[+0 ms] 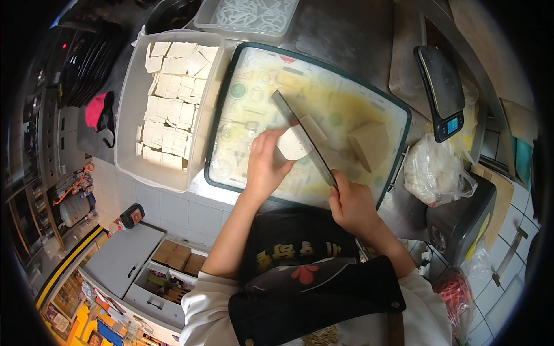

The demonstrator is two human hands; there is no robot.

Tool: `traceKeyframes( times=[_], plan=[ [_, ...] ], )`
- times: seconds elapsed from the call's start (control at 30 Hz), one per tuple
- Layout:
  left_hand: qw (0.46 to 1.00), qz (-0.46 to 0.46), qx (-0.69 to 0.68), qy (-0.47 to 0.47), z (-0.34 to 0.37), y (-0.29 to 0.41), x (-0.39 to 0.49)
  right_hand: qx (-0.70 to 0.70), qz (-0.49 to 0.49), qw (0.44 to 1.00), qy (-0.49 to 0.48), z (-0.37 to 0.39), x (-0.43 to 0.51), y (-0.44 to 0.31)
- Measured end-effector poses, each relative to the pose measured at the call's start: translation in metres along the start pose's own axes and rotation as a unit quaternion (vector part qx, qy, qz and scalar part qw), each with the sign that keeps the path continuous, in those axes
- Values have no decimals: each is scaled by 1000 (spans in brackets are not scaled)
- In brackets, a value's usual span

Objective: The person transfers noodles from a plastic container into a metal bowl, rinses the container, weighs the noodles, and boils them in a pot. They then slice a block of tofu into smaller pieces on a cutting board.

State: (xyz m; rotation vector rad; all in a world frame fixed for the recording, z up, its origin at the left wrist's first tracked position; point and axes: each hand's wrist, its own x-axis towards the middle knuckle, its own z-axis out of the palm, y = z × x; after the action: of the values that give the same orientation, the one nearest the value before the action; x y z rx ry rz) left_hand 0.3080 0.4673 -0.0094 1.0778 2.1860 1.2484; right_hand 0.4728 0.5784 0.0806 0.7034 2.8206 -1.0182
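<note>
My right hand (pixel 355 209) grips the handle of a long-bladed kitchen knife (pixel 308 140), its blade slanting up and left across the cutting board. My left hand (pixel 265 162) holds a pale slab, probably tofu (pixel 293 145), with fingers and thumb on its left side; the slab lies against the blade. Beyond the knife, another pale piece (pixel 316 126) rests on the board. Farther right sits a larger wedge-shaped block (pixel 370 142). Under them all is a dark-rimmed patterned cutting board (pixel 236 151), wet and yellowish in places. Left of it, a plastic tub (pixel 130 125) contains stacked pale slices (pixel 173 101).
Behind the board stands a plastic container (pixel 242 32) of white noodle-like strips (pixel 255 13). A dark pot (pixel 171 15) is beside it. To the right are a digital scale (pixel 441 86) and a filled plastic bag (pixel 435 171). A pink-and-black item (pixel 97 112) lies left of the tub.
</note>
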Motion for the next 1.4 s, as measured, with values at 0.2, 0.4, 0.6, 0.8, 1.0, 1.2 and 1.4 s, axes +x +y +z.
traceKeyframes(
  times=[0.2,0.4,0.6,0.8,1.0,1.2,1.4],
  plan=[
    [1000,3,8,12,3,-2,-1,0,12,1000,-8,-5,-3,5],
    [1000,18,-3,4,-1,1,1,2,-2,1000,-20,2,-3,4],
    [999,31,9,-1,-2,1,2,-4,-8,1000,-15,4,-3,5],
    [1000,14,-7,3,-2,2,2,-1,-13,1000,-11,5,-3,4],
    [1000,15,1,-4,-3,2,3,-6,-2,1000,-31,7,-2,4],
    [1000,8,-4,-6,-2,-1,4,-3,86,992,-96,27,12,10],
    [999,23,42,-2,-1,6,4,5,38,998,-44,39,19,23]
  ],
)
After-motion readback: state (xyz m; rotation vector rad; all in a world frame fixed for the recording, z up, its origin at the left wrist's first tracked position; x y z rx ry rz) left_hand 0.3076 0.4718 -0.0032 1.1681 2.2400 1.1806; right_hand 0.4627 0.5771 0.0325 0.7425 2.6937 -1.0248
